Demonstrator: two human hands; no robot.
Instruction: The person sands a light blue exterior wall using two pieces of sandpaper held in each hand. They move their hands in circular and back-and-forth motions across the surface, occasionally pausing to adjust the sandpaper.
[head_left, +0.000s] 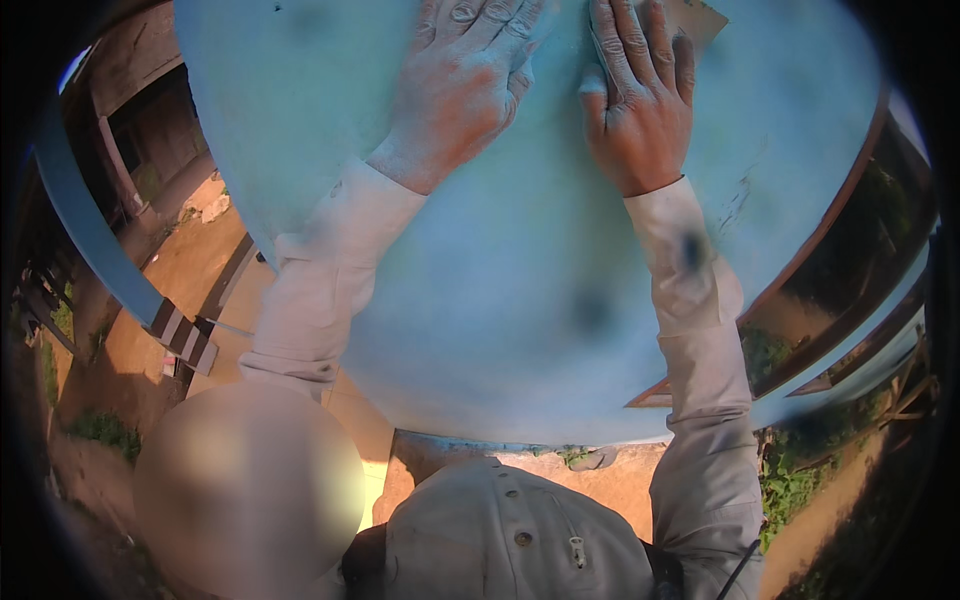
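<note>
Light blue paint covers the wall surface (495, 300) in front of me, and pale dust coats both my hands. My right hand (641, 112) presses flat on a brown sheet, apparently sandpaper (701, 26), against the wall. A corner of the sheet sticks out past its fingers at the upper right. To its left, my left hand (465, 97) rests against the same wall, thumb tucked in at its side. The top edge of the view cuts off its fingertips, and whatever lies under its palm is hidden.
A brown-framed window (817, 247) borders the wall on the right. On the left stand a blue post (97, 217) with a striped base and a building with a dark opening (154, 116). Green plants (787, 480) grow at lower right. A blurred round patch hides part of the lower left.
</note>
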